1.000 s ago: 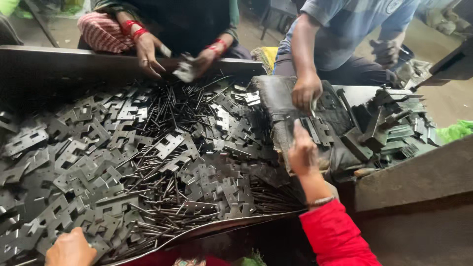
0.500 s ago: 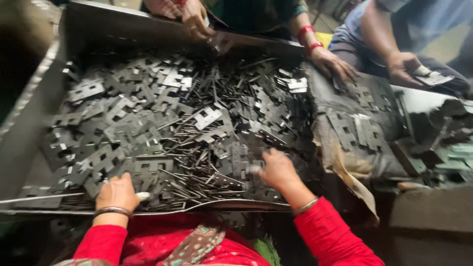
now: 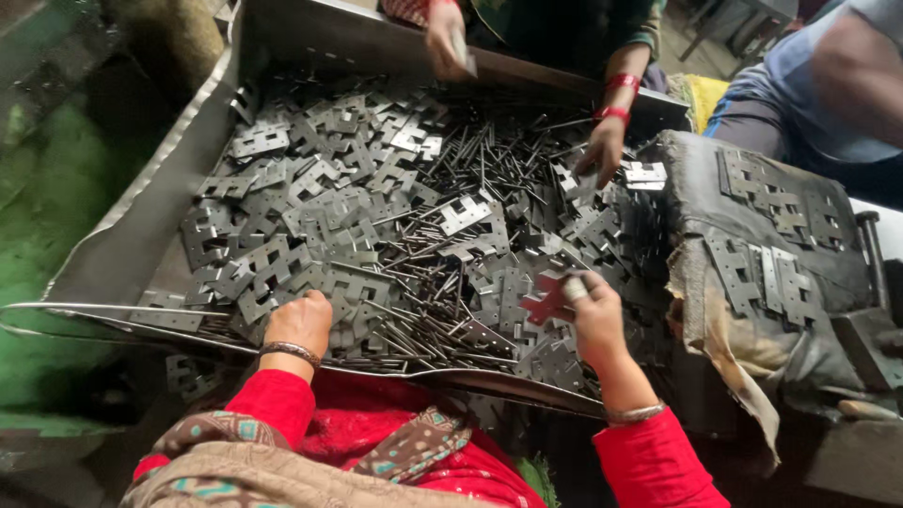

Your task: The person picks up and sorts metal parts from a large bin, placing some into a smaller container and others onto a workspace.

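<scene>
Right hand [image 3: 594,315] on metal plate [image 3: 548,303]

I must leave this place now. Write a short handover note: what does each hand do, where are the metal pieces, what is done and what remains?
Left hand: closed, resting on the pile at the near edge of the metal tray.
Right hand: pinching one notched flat plate just above the pile.
Things: notched plates and thin pins lie mixed in the tray. Some plates lie flat on the dark cloth-covered block at the right.
Done: a few plates set out on the block.
Left: most of the tray remains mixed.
Two other people work at the far side.
</scene>
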